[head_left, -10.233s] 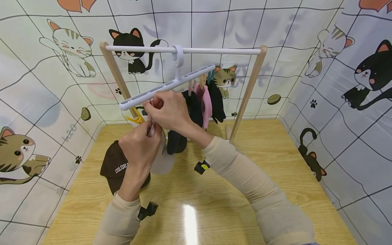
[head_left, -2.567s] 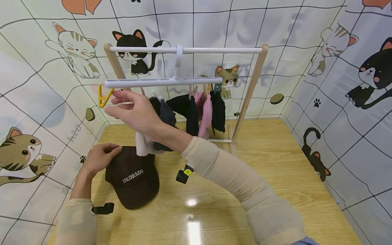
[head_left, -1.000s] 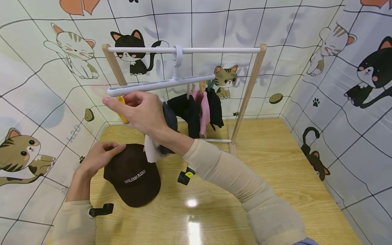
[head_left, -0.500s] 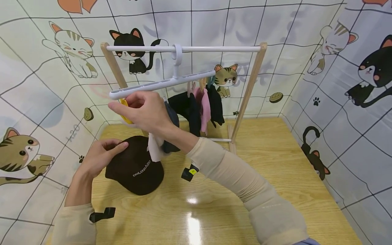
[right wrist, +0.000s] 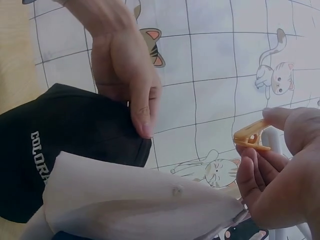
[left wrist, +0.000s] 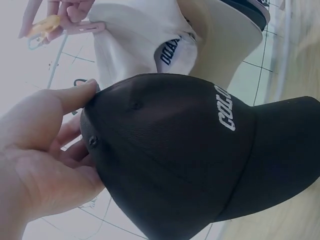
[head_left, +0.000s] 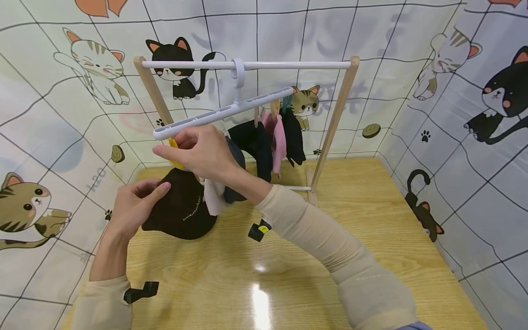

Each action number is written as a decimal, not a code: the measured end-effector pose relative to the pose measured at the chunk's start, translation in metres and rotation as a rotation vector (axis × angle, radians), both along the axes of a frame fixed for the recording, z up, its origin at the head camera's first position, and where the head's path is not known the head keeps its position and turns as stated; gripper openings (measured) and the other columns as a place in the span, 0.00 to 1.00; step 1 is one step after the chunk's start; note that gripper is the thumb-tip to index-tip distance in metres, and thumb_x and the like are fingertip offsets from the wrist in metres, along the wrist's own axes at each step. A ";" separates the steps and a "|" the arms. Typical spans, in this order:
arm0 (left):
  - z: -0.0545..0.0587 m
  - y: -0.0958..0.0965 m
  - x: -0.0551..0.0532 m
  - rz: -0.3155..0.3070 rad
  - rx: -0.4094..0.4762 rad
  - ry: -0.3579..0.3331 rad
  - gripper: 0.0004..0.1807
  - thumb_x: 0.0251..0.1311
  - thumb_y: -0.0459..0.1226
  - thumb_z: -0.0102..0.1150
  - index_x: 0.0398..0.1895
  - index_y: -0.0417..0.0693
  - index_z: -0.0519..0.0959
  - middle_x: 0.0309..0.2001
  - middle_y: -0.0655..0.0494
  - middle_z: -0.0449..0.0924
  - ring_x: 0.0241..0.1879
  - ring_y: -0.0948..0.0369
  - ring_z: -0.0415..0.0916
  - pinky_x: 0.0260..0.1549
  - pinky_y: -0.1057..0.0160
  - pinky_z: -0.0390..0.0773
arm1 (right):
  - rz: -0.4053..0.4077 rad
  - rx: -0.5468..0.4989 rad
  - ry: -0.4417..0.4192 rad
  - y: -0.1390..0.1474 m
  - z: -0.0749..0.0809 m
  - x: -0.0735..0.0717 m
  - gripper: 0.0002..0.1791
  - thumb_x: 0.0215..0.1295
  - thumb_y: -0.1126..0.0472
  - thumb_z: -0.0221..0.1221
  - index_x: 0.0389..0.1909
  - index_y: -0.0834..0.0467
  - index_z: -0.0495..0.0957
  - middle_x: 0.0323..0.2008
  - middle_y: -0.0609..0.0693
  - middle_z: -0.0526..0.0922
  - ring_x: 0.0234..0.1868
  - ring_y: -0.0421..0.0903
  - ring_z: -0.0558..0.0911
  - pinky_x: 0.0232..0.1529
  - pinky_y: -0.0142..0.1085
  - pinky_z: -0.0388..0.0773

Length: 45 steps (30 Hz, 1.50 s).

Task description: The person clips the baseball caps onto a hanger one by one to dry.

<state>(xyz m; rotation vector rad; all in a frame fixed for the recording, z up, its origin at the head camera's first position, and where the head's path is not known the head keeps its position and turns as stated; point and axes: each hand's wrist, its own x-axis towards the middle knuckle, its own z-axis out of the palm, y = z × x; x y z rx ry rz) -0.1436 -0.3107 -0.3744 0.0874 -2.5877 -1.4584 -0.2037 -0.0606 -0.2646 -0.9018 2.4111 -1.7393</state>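
Note:
My left hand (head_left: 134, 208) pinches the back edge of a dark brown baseball cap (head_left: 177, 208) lettered COLORADO, lifted up towards the rack. In the left wrist view the cap's crown faces the camera, with the thumb on its edge. Under the left end of a white hanger (head_left: 222, 113), my right hand (head_left: 208, 151) pinches a yellow clothespin (right wrist: 252, 136) between thumb and fingers. The clothespin's jaws are apart from the brown cap. A whitish cap (right wrist: 125, 195) hangs beside it from a pink clothespin (left wrist: 82, 27).
The hanger tilts, left end low, on the white bar (head_left: 297, 65) of a wooden-legged rack (head_left: 336, 119). Farther right hang dark caps (head_left: 253, 144) and a pink cap (head_left: 279, 140) on clothespins. A cat-print curtain (head_left: 396, 91) surrounds the wooden table (head_left: 354, 238).
The left hand has raised the brown cap from the table towards the hanger, its brim tipping. The right hand has gripped the yellow clothespin, and the hanger's left end has dropped.

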 end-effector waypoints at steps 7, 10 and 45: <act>0.008 0.010 0.005 0.077 0.030 0.094 0.20 0.74 0.47 0.76 0.57 0.41 0.92 0.33 0.82 0.89 0.34 0.71 0.87 0.36 0.73 0.84 | -0.012 0.059 0.041 0.003 0.000 -0.001 0.19 0.71 0.38 0.74 0.41 0.50 0.90 0.39 0.40 0.94 0.42 0.35 0.89 0.45 0.30 0.86; 0.011 0.014 0.008 0.094 0.044 0.120 0.19 0.73 0.46 0.77 0.56 0.41 0.93 0.33 0.82 0.90 0.33 0.72 0.87 0.36 0.73 0.84 | -0.006 0.067 0.045 0.003 0.000 -0.001 0.18 0.72 0.39 0.74 0.41 0.50 0.90 0.39 0.41 0.94 0.40 0.35 0.89 0.42 0.32 0.86; 0.008 0.058 0.024 0.037 -0.012 0.242 0.12 0.77 0.41 0.73 0.50 0.40 0.92 0.35 0.82 0.87 0.34 0.76 0.86 0.37 0.78 0.82 | -0.065 0.267 0.255 0.004 -0.005 -0.011 0.18 0.77 0.43 0.69 0.33 0.52 0.91 0.28 0.43 0.89 0.31 0.39 0.82 0.31 0.29 0.70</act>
